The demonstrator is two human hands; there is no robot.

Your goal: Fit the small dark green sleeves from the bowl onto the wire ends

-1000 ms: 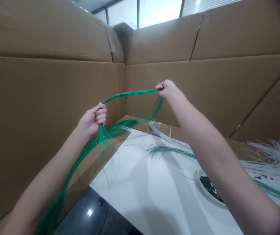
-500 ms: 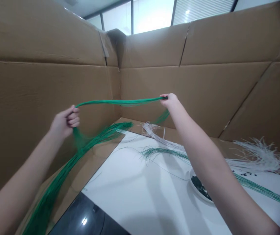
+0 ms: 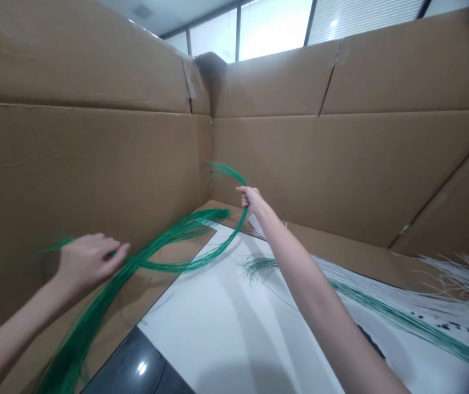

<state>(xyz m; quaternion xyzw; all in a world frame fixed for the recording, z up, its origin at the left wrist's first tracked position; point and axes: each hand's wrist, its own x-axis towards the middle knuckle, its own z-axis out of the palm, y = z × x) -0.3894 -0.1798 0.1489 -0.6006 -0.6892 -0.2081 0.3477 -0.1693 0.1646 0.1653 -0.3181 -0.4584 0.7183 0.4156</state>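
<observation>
A slim bundle of green wires runs between my two hands and sags in a loop over the white tabletop. My left hand, blurred, is closed around one end at the left, and loose tips stick out beyond it. Farther away, my right hand grips the bundle near its other end, whose free tips curve up and left. Beneath the left end lies a thicker bundle of green wires, stretching along the cardboard at the table's left edge.
Green strands and white strands lie on the white tabletop at the right. Dark bits are scattered there. My right forearm mostly hides a bowl. Cardboard walls enclose the far and left sides. A glossy black panel is near.
Both hands have lowered, the left also moving left and the right moving left. The taut bundle between them now hangs in a loop. The view has shifted slightly.
</observation>
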